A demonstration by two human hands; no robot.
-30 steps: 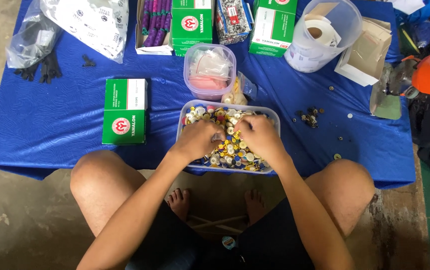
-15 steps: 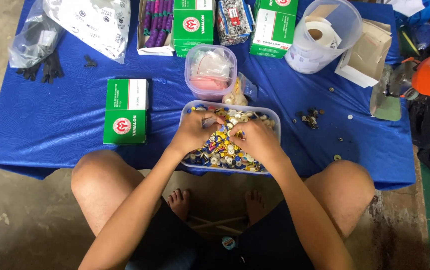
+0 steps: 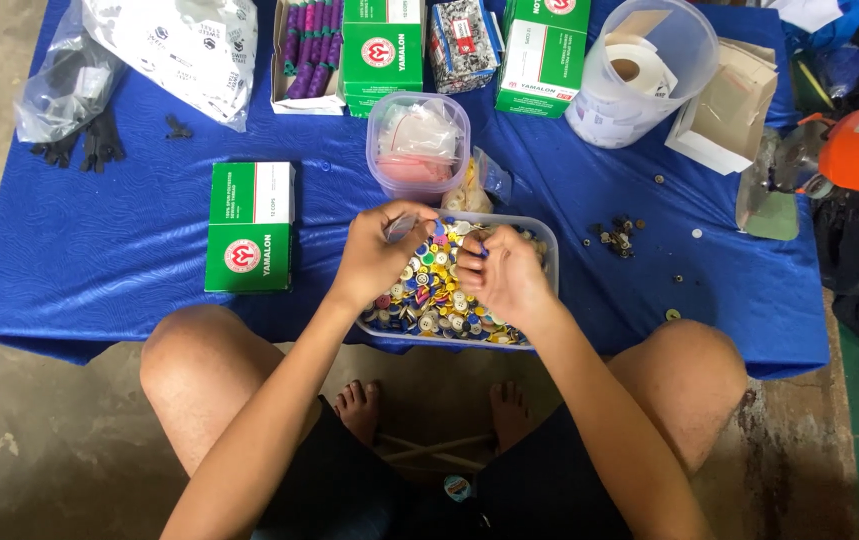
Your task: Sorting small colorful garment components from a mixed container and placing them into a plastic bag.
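A green and white box [image 3: 250, 227] lies at nine o'clock on the blue surface [image 3: 109, 260]. A round lidded tub [image 3: 417, 143] sits at twelve, a clear tape-roll pail [image 3: 641, 72] at two, loose dark buttons [image 3: 615, 236] at three.

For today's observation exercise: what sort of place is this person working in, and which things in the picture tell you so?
Probably a home or small workshop for sewing supplies. A low table in blue cloth stands on a bare floor, with green boxes, and both hands reach into a clear tub of coloured buttons.
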